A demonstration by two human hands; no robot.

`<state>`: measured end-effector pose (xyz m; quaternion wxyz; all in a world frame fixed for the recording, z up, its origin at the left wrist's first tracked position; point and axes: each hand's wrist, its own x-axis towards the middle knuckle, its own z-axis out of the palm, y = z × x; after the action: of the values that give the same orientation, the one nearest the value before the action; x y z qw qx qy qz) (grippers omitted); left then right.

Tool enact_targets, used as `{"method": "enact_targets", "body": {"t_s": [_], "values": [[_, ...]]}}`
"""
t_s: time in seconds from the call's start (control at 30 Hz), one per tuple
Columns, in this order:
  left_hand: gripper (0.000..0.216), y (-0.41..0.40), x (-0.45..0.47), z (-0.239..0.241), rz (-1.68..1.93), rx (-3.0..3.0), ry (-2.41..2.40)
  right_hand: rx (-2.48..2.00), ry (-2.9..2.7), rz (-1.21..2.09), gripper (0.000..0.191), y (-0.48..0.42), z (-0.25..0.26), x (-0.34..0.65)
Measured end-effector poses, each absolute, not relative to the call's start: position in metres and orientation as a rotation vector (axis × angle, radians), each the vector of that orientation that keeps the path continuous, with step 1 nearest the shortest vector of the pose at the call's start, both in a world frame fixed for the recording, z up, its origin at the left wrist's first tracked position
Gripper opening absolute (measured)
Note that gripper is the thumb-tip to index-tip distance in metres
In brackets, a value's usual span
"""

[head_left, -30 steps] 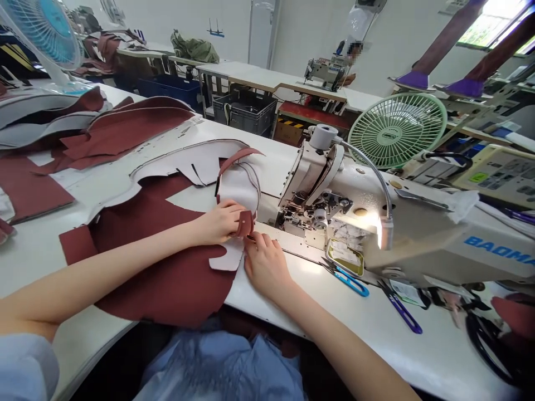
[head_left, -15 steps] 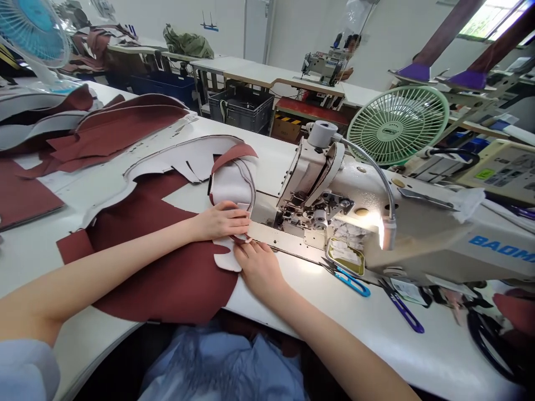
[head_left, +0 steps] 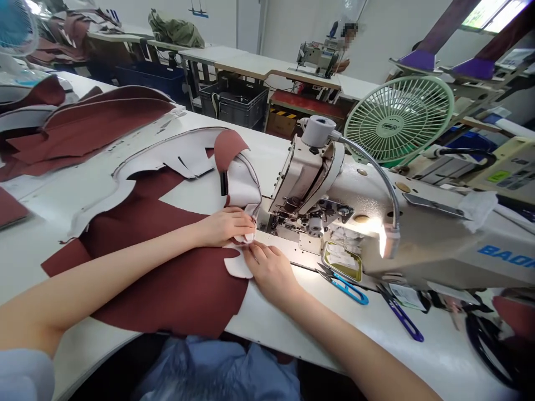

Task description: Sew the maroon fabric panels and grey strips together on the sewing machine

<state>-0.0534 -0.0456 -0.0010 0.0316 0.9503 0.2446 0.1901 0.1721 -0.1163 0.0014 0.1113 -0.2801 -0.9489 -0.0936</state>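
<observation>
A large maroon leather-like piece point(head_left: 179, 295) with white backing lies in front of me, its far part curling up into a white-backed loop point(head_left: 242, 181). My left hand point(head_left: 228, 227) is closed over the near end of this loop, fingers bent round the folded edge. Just to the right, my right hand point(head_left: 271, 273) rests low on the table, its fingertips pinching the same edge beside the left fingers. Both thumbs are largely hidden. A small white flap point(head_left: 239, 264) sticks out below the hands. The sewing machine's needle area point(head_left: 292, 217) is right of the loop, apart from my fingers.
Blue thread snips point(head_left: 346, 287) and purple snips point(head_left: 403, 317) lie on the table at right, near a small tray point(head_left: 343, 260). A lit lamp point(head_left: 389, 239) hangs by the machine. Stacked maroon pieces point(head_left: 92, 122) lie at left; a green fan point(head_left: 397, 122) stands behind.
Both hands have shifted slightly right with the leather piece. The loop's maroon tip has lifted and turned more upright, and more white backing shows at the left fingers. My view has also shifted slightly.
</observation>
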Motion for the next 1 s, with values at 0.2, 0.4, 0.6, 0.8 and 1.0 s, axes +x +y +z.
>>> {"method": "enact_targets", "body": {"t_s": [0.2,0.4,0.6,0.8,1.0], "values": [[0.028,-0.009,-0.029,-0.003,0.672,2.729,0.735,-0.925,-2.641,-0.328,0.038,-0.101,-0.011,0.199],[0.028,0.001,-0.014,0.002,0.657,2.731,0.753,-1.053,-2.66,-0.238,0.04,-0.093,-0.007,0.207],[0.028,0.001,-0.014,0.005,0.644,2.722,0.69,-1.044,-2.689,-0.236,0.04,-0.095,-0.004,0.206],[0.026,0.007,-0.012,0.006,0.64,2.727,0.658,-1.077,-2.677,-0.225,0.04,-0.093,-0.004,0.205],[0.024,0.018,-0.013,0.006,0.678,2.784,0.588,-1.143,-2.676,-0.212,0.042,-0.089,0.0,0.201]]}}
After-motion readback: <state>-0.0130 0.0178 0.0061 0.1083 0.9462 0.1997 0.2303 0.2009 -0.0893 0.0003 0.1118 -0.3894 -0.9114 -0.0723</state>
